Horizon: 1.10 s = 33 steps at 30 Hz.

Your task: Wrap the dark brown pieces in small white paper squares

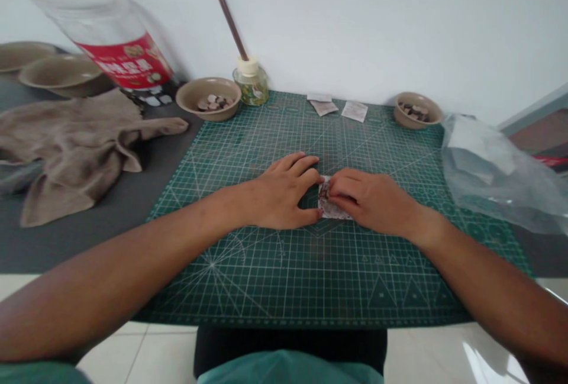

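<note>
A small white sachet (331, 211) with dark contents lies at the middle of the green cutting mat (266, 265). My left hand (284, 192) pinches its left edge between thumb and fingers. My right hand (373, 200) rests over its right part, fingers curled and pressed on it. Most of the sachet is hidden under my fingers. Three more flat sachets (354, 110) lie at the far edge of the mat.
Two tan bowls with brown pieces stand at the back, one bowl (208, 99) left of centre, one bowl (417, 110) right. A reed diffuser (251, 82), a tipped plastic jar (106, 35), a beige cloth (75, 147), empty bowls (62, 73) and a clear plastic bag (497, 171) surround the mat.
</note>
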Motion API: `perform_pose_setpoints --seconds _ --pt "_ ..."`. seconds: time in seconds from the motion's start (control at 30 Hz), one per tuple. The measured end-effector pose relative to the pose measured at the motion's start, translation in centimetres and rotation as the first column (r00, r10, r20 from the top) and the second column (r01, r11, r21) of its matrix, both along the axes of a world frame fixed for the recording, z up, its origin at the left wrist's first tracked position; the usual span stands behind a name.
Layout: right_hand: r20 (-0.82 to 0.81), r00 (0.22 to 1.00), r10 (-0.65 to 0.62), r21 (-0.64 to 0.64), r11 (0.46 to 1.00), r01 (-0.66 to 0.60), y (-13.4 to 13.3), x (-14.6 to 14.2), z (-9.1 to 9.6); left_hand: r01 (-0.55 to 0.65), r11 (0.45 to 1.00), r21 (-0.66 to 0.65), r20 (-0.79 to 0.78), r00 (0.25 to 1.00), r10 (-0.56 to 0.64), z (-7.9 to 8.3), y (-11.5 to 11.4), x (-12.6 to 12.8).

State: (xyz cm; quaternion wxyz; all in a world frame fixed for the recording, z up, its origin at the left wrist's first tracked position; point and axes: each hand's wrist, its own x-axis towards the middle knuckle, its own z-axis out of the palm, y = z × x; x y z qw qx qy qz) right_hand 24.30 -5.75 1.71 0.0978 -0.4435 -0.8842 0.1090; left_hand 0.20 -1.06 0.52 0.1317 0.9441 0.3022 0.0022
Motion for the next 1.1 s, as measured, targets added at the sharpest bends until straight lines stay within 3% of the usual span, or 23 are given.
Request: perform_pose_setpoints --seconds 0.1,0.23,0.43,0.6,0.77,0.93,1.1 --pt "0.023 0.997 -0.073 0.030 0.997 0.073 0.4 0.8 0.1 -0.011 1.000 0.002 0.003 1.000 0.011 0.0 0.0 0.0" --pt "-0.017 0.994 0.111 -0.088 0.990 -0.112 0.1 1.0 -0.1 0.004 1.000 -0.005 0.021 1.000 -0.004 -0.1 0.0 -0.1" --pt "0.022 0.999 -0.043 -0.010 0.999 0.043 0.7 0.5 -0.1 -0.006 1.000 0.003 0.023 1.000 0.006 -0.3 0.0 -0.1" --pt "-0.060 0.990 0.127 -0.107 0.985 -0.133 0.3 0.4 -0.1 0.016 1.000 0.002 0.026 1.000 -0.016 -0.2 -0.1 0.0" --pt "-0.017 0.999 -0.051 0.025 0.998 0.051 0.8 -0.1 -0.4 -0.008 1.000 0.007 0.014 1.000 0.008 -0.1 -0.1 0.0" --pt "-0.057 0.994 0.096 -0.082 0.992 -0.101 0.2 -0.2 -0.3 0.009 1.000 -0.009 0.007 1.000 -0.009 -0.1 -0.1 -0.1" --pt "0.012 0.998 -0.066 -0.009 0.998 0.066 0.5 0.5 0.0 -0.006 1.000 0.003 0.010 1.000 0.006 -0.2 0.0 -0.1"
